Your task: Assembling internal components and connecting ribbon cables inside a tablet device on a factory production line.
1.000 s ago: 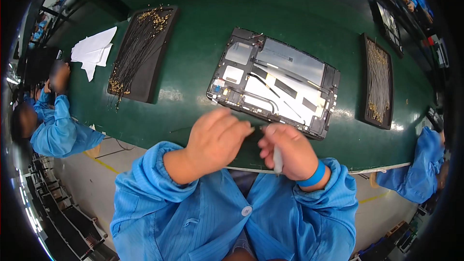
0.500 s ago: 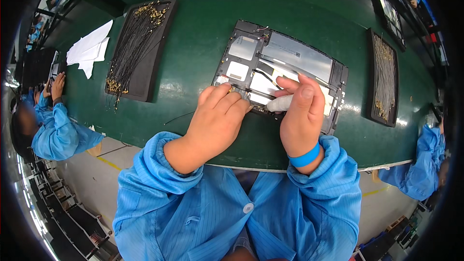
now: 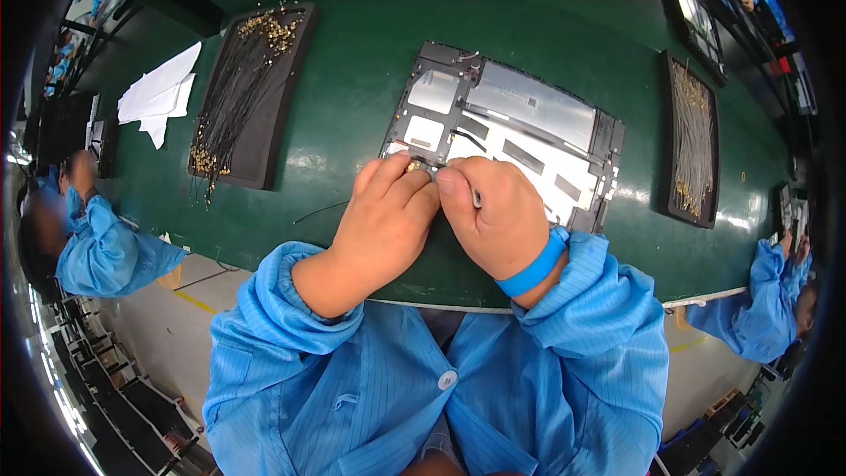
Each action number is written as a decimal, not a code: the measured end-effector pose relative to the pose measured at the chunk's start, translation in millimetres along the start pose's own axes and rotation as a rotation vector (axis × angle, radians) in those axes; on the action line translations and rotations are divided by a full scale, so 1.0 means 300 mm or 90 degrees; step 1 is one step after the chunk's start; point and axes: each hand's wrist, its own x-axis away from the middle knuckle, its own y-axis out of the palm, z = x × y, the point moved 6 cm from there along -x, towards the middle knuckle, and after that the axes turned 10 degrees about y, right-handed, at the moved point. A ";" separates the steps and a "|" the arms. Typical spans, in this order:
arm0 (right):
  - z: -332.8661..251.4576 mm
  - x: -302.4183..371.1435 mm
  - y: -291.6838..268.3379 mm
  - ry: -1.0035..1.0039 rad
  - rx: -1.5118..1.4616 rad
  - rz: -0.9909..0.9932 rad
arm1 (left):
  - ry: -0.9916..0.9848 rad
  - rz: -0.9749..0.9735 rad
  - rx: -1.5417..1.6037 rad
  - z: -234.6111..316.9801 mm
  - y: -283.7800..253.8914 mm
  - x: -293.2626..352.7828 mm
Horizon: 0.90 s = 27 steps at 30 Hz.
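Observation:
An opened flat electronic device (image 3: 538, 115), like a tablet or slim laptop with silver panels and black frame, lies tilted on the green table. My left hand (image 3: 377, 222) bends over its near left edge, fingers pressed together beside small gold and grey parts. A thin black cable (image 3: 319, 211) runs out from under that hand onto the table. My right hand (image 3: 500, 216), with a blue band at the wrist, is closed, its thumb tip nearly meeting the left fingertips. Whatever either hand pinches is hidden by the fingers.
A black tray (image 3: 291, 97) of thin cables with gold ends stands to the left, beside white sheets (image 3: 160, 92). Another cable tray (image 3: 667, 167) lies to the right. People in blue work at both sides: one sleeve (image 3: 110, 242) left, another (image 3: 749, 304) right.
My right hand has moved left and closed, bringing its thumb to the left fingertips and uncovering the device's right part. Its white-covered finger has gone out of sight. My left hand stays almost in place.

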 end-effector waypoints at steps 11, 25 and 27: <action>0.176 0.004 -0.023 0.370 -0.552 0.117 | -0.955 0.327 0.998 -0.084 0.115 0.211; 0.168 0.016 -0.016 0.356 -0.565 0.082 | -0.814 -0.231 0.927 0.029 0.116 0.223; 0.170 0.015 -0.005 0.371 -0.591 0.071 | -0.838 -0.210 0.966 0.010 0.124 0.195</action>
